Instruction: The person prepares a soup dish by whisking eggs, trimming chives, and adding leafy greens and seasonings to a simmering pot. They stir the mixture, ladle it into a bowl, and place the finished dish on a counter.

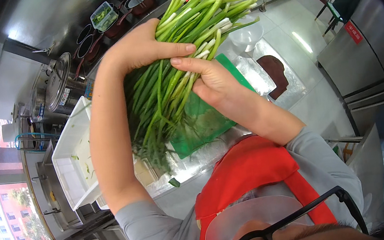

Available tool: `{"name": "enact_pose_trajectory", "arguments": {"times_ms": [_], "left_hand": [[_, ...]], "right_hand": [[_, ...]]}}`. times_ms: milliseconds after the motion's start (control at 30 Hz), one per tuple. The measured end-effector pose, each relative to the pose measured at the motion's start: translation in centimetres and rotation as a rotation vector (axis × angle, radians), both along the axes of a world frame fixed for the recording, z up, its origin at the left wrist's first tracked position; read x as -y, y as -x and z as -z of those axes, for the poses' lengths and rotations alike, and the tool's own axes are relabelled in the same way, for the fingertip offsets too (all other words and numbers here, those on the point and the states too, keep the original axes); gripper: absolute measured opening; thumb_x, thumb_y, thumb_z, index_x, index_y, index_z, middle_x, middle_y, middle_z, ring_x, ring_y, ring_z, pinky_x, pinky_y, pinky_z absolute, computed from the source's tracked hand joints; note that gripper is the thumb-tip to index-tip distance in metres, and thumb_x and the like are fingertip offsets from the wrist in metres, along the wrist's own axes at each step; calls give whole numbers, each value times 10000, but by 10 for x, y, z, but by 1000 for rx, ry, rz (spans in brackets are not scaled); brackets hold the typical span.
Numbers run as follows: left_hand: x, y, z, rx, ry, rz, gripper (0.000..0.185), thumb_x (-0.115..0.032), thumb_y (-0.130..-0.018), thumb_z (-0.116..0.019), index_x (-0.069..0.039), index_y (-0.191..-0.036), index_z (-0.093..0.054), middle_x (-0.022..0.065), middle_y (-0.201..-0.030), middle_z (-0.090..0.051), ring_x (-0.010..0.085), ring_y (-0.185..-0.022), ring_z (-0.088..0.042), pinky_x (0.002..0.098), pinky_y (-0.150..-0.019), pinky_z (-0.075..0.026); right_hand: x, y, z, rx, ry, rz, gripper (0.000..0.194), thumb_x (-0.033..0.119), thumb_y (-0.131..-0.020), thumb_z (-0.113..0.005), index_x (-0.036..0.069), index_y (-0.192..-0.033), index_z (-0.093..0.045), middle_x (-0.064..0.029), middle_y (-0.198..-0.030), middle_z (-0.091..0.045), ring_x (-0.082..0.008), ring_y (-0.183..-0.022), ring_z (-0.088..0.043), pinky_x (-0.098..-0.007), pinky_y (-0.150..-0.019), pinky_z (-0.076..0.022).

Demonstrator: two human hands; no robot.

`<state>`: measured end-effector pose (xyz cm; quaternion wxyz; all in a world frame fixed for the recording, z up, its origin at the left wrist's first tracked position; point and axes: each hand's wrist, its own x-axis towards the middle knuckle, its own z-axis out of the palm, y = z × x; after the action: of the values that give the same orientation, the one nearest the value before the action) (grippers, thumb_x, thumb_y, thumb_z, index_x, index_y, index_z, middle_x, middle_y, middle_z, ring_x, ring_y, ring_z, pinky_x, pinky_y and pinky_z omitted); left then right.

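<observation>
A large bundle of green onions (203,19) is held up in front of me, white ends at the upper right and dark green leaves hanging to the lower left. My left hand (147,47) wraps the bundle from the left, its thumb across the stalks. From the right, my right hand (213,78) grips the stalks just below, its thumb tip near the left thumb. Beneath the bundle lies a green cutting board (232,68) on a metal worktop (198,165), partly covered by leaves. A small dark green piece (174,182) lies near the worktop's front edge.
A white plastic bin (70,174) with green scraps stands at the left. Right of the board are a clear bowl (247,35) and a dark red-brown item (274,75). Pans (142,3), a container of cut greens (103,17) and a lidded steel pot (61,83) stand beyond.
</observation>
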<state>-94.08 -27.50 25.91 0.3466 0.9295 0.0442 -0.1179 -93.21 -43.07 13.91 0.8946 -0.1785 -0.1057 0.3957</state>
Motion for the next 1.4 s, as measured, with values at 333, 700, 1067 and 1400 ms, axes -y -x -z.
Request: {"name": "enact_pose_trajectory", "arguments": {"times_ms": [333,700,1067,1400], "left_hand": [[22,-10,-26,0,-21,86,855,-455,-750,-877,61,-1337,-528,164,-1176,-672,215,-1086,-633,342,-955,-497],[-34,8,190,-478,22,12,1003,-602,-655,-873,57,-1348,-571,232,-1275,-664,306,-1158,-650,373,-1029,-489],[-47,59,358,-600,208,-118,1116,-599,-610,-879,76,-1407,-486,267,-1366,-590,340,-1277,-571,393,-1083,-429],[-42,62,354,-601,444,-222,1070,-470,-684,-897,57,-1476,-409,269,-1447,-506,330,-1337,-505,400,-1130,-379]], "right_hand": [[29,8,-30,39,-22,124,382,-77,-872,-690,23,-1231,-608,-58,-1148,-660,-174,-1053,-652,-329,-916,-536],[-24,51,187,-414,166,-176,438,79,-892,-745,64,-1298,-581,-84,-1236,-653,-252,-1151,-625,-443,-999,-508],[-19,101,306,-484,528,-47,476,6,-812,-816,62,-1238,-610,-86,-1153,-688,-262,-1042,-666,-465,-864,-549],[-32,96,311,-454,626,153,595,-72,-698,-852,-5,-1232,-599,-124,-1101,-695,-263,-970,-693,-394,-790,-570]]}}
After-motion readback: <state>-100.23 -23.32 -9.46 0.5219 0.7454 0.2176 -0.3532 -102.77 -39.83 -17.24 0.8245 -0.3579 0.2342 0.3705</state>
